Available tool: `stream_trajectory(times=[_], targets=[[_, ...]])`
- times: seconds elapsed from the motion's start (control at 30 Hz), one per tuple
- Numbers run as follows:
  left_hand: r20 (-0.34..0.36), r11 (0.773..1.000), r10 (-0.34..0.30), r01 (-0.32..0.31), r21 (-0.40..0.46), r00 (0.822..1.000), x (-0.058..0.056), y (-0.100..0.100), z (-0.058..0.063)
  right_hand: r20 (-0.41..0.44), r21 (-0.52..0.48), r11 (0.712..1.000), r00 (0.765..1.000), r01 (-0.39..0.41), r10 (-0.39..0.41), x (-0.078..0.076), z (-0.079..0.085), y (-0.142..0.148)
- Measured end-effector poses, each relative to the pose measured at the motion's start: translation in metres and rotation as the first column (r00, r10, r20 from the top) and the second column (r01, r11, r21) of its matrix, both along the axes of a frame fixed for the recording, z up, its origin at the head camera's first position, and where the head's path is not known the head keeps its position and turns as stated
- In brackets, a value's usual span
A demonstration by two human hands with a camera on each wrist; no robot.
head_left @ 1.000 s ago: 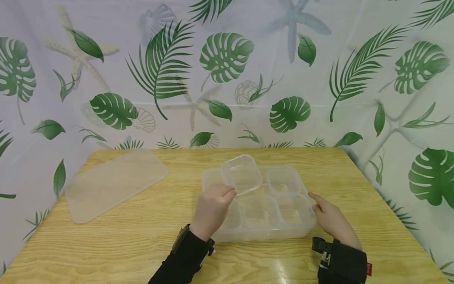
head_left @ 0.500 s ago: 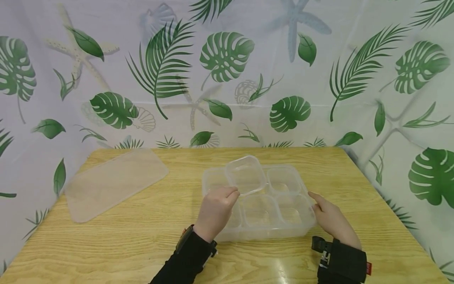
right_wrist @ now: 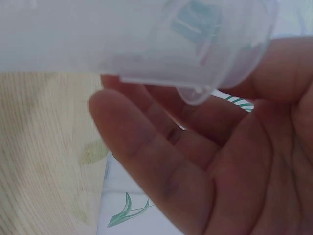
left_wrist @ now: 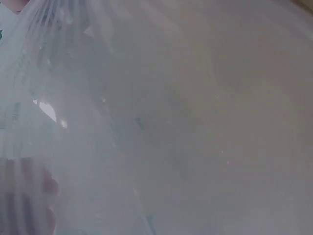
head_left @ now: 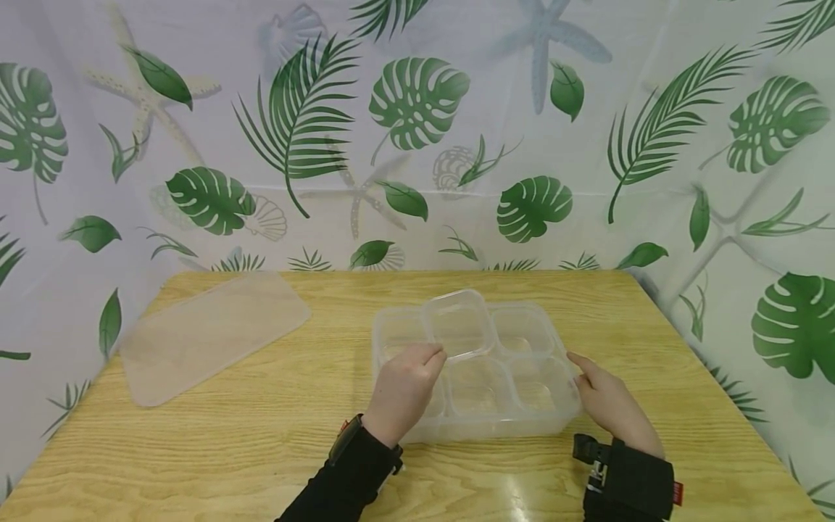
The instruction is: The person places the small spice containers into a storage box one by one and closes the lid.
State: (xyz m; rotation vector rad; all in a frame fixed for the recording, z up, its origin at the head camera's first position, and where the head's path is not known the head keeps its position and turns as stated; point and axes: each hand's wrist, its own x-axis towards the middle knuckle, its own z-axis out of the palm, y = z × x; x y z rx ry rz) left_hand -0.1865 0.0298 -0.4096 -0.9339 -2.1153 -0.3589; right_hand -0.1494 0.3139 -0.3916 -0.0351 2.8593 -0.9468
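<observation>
My left hand (head_left: 406, 384) pinches the near left corner of a small clear square container (head_left: 459, 326), which sits tilted over the back middle of a large translucent plastic box (head_left: 483, 428). Several more clear square containers (head_left: 479, 388) fill the box in two rows. At the box's right side, my right hand (head_left: 613, 406) holds the wall near the front corner. In the right wrist view the thumb (right_wrist: 142, 142) is below the box's edge and other fingers pass behind it. Cloudy plastic (left_wrist: 171, 122) fills most of the left wrist view, with blurred fingertips (left_wrist: 49, 186) at lower left.
A flat translucent lid (head_left: 215, 337) lies at the left on the wooden table (head_left: 261, 435). A leaf-printed cloth (head_left: 417, 217) hangs behind the table and along both sides.
My left hand has moved a little to the right with the small container, which now sits lower over the back middle of the box. The right hand and the box have stayed put.
</observation>
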Motion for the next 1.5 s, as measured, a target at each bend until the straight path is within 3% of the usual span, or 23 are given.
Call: stream_trajectory(times=[0.3, 0.47, 0.87, 1.23, 1.5], targets=[[0.069, 1.000, 0.000, 0.002, -0.018, 0.998, 0.000, 0.003, 0.004, 0.017, 0.014, 1.000, 1.000, 0.003, -0.003, -0.001, 0.001, -0.001], [0.143, 0.999, 0.026, -0.020, -0.039, 0.989, 0.002, 0.006, 0.006, 0.005, 0.032, 0.999, 1.000, 0.005, -0.005, -0.001, 0.002, -0.001], [0.301, 0.990, 0.136, -0.115, -0.087, 0.944, 0.001, 0.016, 0.010, 0.042, -0.019, 1.000, 0.999, 0.004, -0.004, -0.001, 0.004, -0.002], [0.360, 0.977, 0.158, -0.091, -0.195, 0.920, 0.001, 0.016, 0.007, 0.053, -0.020, 1.000, 0.999, 0.009, -0.008, 0.000, 0.003, -0.003], [0.359, 0.970, 0.168, -0.089, -0.227, 0.918, 0.000, 0.015, 0.004, 0.037, -0.001, 1.000, 0.999, 0.005, -0.005, 0.000, 0.004, -0.004]])
